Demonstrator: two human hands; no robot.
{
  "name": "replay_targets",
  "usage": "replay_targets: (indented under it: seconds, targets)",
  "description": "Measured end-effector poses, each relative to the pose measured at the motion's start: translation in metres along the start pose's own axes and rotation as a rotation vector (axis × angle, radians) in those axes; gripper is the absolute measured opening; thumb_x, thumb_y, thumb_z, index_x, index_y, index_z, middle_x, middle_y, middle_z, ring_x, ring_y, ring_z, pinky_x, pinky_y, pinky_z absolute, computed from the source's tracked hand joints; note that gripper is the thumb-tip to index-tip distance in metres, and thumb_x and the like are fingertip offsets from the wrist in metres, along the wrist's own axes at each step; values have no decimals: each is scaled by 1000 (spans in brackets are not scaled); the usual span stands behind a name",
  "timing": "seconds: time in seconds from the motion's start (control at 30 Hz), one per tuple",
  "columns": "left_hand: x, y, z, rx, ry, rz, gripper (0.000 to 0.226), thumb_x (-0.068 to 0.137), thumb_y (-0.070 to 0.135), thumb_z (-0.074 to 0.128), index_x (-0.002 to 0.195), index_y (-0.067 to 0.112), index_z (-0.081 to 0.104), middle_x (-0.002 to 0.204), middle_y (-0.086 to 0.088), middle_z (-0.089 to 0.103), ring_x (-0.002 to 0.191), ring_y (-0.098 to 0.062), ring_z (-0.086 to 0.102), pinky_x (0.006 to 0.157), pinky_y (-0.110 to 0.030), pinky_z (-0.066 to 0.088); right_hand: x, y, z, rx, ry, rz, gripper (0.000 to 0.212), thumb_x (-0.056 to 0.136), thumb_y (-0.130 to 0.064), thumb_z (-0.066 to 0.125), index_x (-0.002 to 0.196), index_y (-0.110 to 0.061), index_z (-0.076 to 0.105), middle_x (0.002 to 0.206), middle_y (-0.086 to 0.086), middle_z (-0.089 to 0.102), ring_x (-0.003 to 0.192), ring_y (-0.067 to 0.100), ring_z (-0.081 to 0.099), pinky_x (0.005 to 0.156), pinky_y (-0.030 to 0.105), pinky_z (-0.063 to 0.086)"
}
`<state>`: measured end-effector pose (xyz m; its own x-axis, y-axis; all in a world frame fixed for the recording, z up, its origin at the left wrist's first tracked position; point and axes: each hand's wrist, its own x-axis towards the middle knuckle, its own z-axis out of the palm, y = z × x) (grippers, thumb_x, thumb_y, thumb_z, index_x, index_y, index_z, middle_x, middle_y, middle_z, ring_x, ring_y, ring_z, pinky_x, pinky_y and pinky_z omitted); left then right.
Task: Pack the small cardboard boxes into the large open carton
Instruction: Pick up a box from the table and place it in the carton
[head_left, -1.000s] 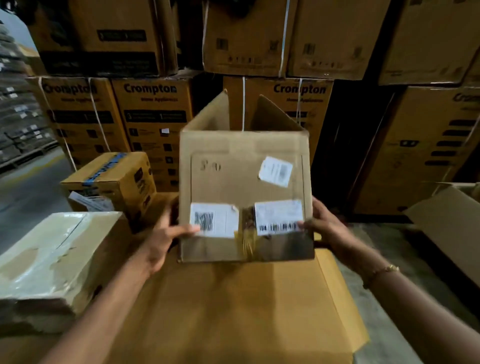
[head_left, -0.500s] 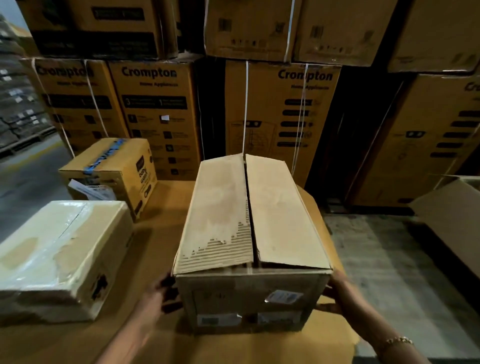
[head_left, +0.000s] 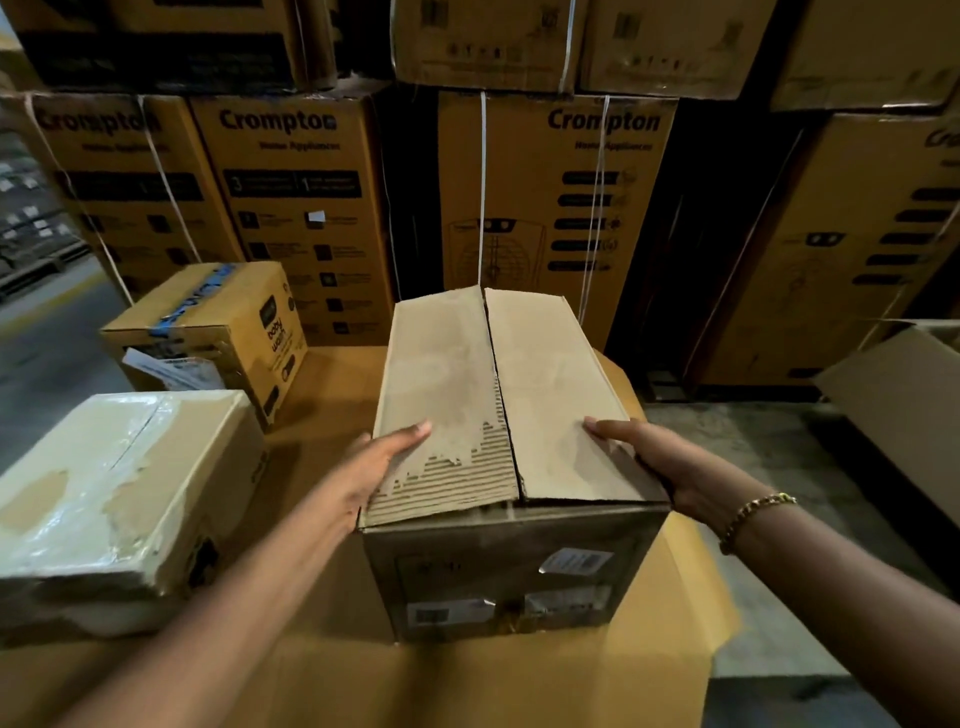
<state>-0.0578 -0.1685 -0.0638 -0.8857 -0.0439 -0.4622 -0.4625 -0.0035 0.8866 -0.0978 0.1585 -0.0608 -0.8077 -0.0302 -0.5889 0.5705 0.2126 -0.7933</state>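
The brown box stands, flaps closed, on the flat cardboard sheet before you. Your left hand and right hand grasp its upper side edges, thumbs on top. A pale taped box lies at the left.

matt torn cardboard box, glossy taped box, gold chain bracelet
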Motion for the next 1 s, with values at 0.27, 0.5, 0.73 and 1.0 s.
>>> replay_targets:
  seconds: [0.27, 0.5, 0.73, 1.0]
  targets:
    - [-2, -2, 16, -3, 73, 151, 76, 71, 34, 84, 134, 15, 44, 99, -2, 69, 88, -20, 69, 70, -31, 55, -8, 3, 12, -46, 145, -215, 69, 77, -55, 79, 132, -29, 47, 111, 9, 71, 92, 28, 75, 78, 44, 63]
    - [-1, 1, 14, 16, 113, 360, 69, 69, 45, 84, 126, 33, 46, 113, -1, 69, 95, -18, 71, 71, -31, 58, -16, 7, 17, -22, 249, -489, 81, 74, -64, 78, 144, -47, 41, 126, -6, 64, 102, 18, 70, 81, 40, 62]
    - [4, 8, 9, 13, 81, 525, 94, 56, 57, 89, 137, 34, 48, 119, 3, 71, 104, -18, 72, 89, -47, 59, -20, 10, 19, 44, 276, -662, 88, 64, -69, 83, 140, -49, 42, 127, -10, 65, 106, 14, 70, 86, 45, 61]
    - [7, 22, 23, 14, 36, 614, 100, 52, 62, 90, 137, 33, 48, 119, 2, 71, 106, -20, 71, 92, -49, 57, -29, 7, -2, 79, 308, -721, 83, 71, -57, 85, 141, -47, 42, 127, -9, 65, 107, 15, 70, 85, 46, 62]
